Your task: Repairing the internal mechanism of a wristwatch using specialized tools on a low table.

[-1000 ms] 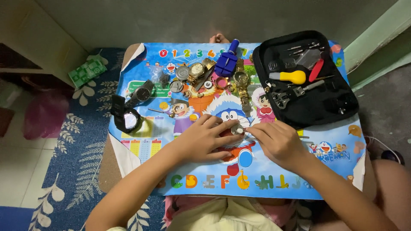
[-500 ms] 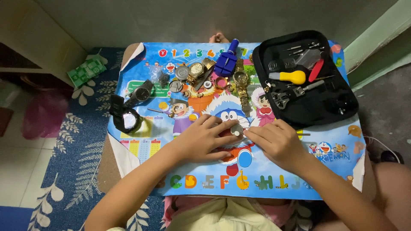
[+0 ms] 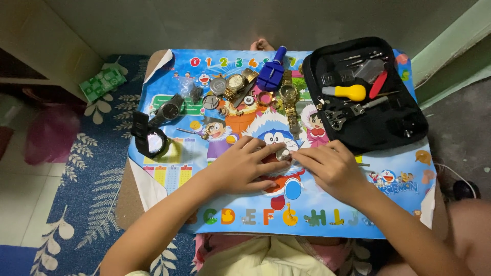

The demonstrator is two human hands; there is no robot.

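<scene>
Both my hands meet over the middle of a colourful cartoon mat. My left hand lies flat on the mat, its fingertips pinching a small round silver watch part. My right hand comes in from the right, and its fingertips touch the same part. I cannot tell whether a thin tool is held in the right fingers.
Several watches lie at the mat's far side: a gold one, another gold one, a black one. A blue watch tool stands near them. An open black tool case with a yellow-handled tool sits at the right. A black loupe lies left.
</scene>
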